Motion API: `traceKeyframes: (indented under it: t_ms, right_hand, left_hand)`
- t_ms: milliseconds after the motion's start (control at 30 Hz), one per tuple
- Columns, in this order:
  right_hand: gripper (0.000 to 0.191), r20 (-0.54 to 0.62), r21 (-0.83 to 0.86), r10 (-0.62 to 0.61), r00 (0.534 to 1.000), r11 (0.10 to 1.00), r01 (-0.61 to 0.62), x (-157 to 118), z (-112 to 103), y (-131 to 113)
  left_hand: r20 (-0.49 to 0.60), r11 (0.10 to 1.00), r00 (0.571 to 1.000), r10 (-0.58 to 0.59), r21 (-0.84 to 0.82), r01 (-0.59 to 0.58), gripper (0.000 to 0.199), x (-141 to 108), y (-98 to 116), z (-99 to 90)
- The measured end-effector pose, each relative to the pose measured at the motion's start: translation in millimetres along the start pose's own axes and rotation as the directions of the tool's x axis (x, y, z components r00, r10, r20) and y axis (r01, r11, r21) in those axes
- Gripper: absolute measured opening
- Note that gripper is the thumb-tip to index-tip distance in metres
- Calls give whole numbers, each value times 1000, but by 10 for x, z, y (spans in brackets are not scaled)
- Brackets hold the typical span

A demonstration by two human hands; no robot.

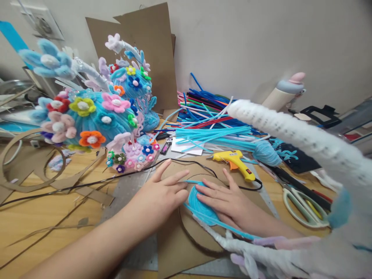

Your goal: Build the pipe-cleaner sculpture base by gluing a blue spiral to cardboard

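- Tabletop [35,217]: wooden, scattered at left with cardboard offcuts [99,197].
- White fuzzy stem [290,128]: in the right foreground, thick, arching upward and leftward, its tip well apart from both hands.
- Cardboard sheet [174,248]: flat beneath both hands, marked by a dark curve, line or cut edge not distinguishable.
- Flower-covered dome [91,118]: at left, blue, studded with multicoloured fuzzy blossoms; a similar piece [128,86] just behind.
- Coloured fuzzy lengths [209,112]: heaped at the back, light blue ones foremost.
- Right hand [229,199]: laid nearly flat, fingers extended and somewhat spread over the right part of the blue coil, without any closed grip.
- Left hand [167,190]: at the left edge of the same coil, two fingers extended, the rest bent; pinching or merely touching, impossible to tell.
- Glue gun [232,159]: yellow, lying just beyond the right hand, nozzle toward the left.
- Blue coil [200,205]: on the cardboard sheet, between the hands, partly hidden under the right fingers. Judged light, soft and springy, hardly slippery, apt to loosen without pressure; best held flat by spread fingertips across the face.
- Blue strands [242,233]: slender, beside the coil. Presumably bendable yet shape-keeping; best pinched close to the coil's rim.
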State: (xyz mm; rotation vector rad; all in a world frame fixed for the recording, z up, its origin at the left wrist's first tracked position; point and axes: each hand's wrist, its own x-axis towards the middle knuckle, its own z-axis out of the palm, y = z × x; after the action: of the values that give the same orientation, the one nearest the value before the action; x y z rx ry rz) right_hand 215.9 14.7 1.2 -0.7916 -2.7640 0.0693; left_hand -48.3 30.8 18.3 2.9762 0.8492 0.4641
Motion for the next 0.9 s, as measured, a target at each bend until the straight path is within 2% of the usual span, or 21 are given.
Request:
traceKeyframes:
  t_ms: [267, 433, 667, 900]
  right_hand:
    - [43, 13, 25, 35, 999, 999, -36, 18, -18, -48]
    - [46, 81, -15, 3, 997, 1000, -2, 21, -34, -36]
    - [47, 111, -22, 15, 994, 1000, -13, 14, -32, -43]
    - [52, 71, 1, 43, 997, 999, -44, 2, -3, -38]
  left_hand:
    - [17, 998, 1000, 6, -68, -5, 16, -12, 39, -95]
    - [58, 997, 997, 45, -66, -42, 9, -15, 46, -73]
    - [77, 992, 995, 59, -117, -50, 7, -29, 16, -61]
    - [90, 986, 994, 55, -160, -40, 8, 2, 75, -85]
